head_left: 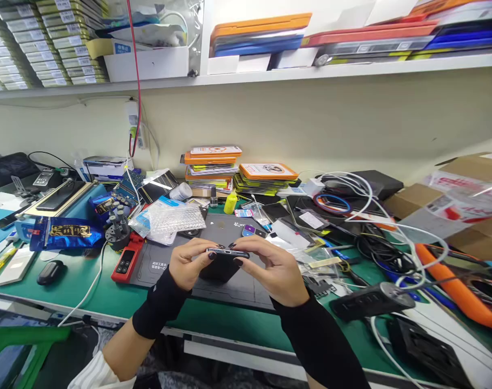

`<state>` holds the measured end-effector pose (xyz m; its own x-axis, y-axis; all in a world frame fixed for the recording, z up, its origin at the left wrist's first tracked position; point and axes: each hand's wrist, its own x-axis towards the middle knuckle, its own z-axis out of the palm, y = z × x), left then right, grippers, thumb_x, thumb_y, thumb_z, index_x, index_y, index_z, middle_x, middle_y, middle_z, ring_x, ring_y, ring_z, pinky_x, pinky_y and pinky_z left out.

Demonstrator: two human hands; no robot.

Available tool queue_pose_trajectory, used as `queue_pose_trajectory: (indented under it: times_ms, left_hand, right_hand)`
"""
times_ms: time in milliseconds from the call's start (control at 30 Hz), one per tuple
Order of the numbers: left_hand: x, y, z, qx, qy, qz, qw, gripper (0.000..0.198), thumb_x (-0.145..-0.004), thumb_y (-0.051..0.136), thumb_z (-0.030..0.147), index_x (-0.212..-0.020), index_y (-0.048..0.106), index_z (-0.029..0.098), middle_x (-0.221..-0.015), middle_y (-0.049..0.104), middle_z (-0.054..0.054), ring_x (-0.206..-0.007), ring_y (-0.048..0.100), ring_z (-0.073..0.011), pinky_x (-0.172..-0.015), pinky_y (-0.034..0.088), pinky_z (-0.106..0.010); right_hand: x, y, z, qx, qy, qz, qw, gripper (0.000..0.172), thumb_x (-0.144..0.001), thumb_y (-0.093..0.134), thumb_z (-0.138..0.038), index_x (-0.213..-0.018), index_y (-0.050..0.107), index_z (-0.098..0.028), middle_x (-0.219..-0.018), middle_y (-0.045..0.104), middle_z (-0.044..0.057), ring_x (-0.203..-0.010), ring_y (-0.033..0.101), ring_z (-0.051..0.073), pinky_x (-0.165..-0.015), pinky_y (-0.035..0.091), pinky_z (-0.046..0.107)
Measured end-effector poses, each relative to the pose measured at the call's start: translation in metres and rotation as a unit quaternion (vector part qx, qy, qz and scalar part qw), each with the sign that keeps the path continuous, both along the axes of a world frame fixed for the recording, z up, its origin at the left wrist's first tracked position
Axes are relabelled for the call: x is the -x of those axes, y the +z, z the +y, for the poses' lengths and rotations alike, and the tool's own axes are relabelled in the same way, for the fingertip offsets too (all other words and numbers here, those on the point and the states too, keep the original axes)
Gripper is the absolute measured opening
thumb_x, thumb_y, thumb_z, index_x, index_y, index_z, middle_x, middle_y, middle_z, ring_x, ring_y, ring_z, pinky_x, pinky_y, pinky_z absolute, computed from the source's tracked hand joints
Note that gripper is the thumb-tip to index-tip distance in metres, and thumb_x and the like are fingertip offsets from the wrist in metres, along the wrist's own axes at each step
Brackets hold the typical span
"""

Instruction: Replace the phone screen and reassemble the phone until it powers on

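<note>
Between both hands a dark smartphone [224, 267] is held on end, its bottom edge with the charging port turned up toward me. My left hand [192, 263] pinches the phone's left corner between thumb and fingers. At the right corner, my right hand [272, 266] grips it the same way. Below the phone lies a dark grey work mat [171, 265] with printed markings. A red device [128, 262] with a black button panel sits at the mat's left edge. Both forearms wear black sleeves.
A round screwdriver holder [118, 229] and blue packet [70, 233] are to the left. Bubble wrap [177, 218] and a yellow bottle [230, 202] lie behind the phone. Cables, a black power strip [371, 301] and cardboard boxes [452, 200] crowd the right. A shelf [311, 73] hangs above.
</note>
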<state>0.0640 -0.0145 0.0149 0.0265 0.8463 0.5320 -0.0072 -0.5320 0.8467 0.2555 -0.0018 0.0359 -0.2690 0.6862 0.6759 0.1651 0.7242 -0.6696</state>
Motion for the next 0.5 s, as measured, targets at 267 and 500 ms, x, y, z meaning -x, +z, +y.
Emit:
queue_pose_trajectory:
  times_ms: [267,500]
  left_hand:
    - [0.003,-0.003,0.009,-0.051,-0.031,0.019,0.998,0.022,-0.087,0.061,0.035,-0.089,0.076,0.018,-0.090,0.075,-0.011,-0.086,0.068,-0.0216,-0.081,0.053,-0.036]
    - [0.008,-0.006,0.013,-0.077,-0.068,0.024,0.994,0.023,-0.088,0.059,0.035,-0.095,0.075,0.019,-0.097,0.075,-0.011,-0.091,0.068,-0.0222,-0.086,0.051,-0.038]
  right_hand:
    - [0.002,0.002,0.005,-0.016,0.012,0.006,1.000,0.005,-0.081,0.067,-0.019,-0.082,0.071,-0.023,-0.078,0.072,0.005,-0.073,0.067,0.019,-0.068,0.056,0.032]
    - [-0.001,-0.004,0.009,-0.011,0.025,0.007,1.000,0.008,-0.081,0.067,-0.016,-0.083,0.071,-0.023,-0.077,0.071,0.005,-0.075,0.066,0.019,-0.070,0.056,0.034]
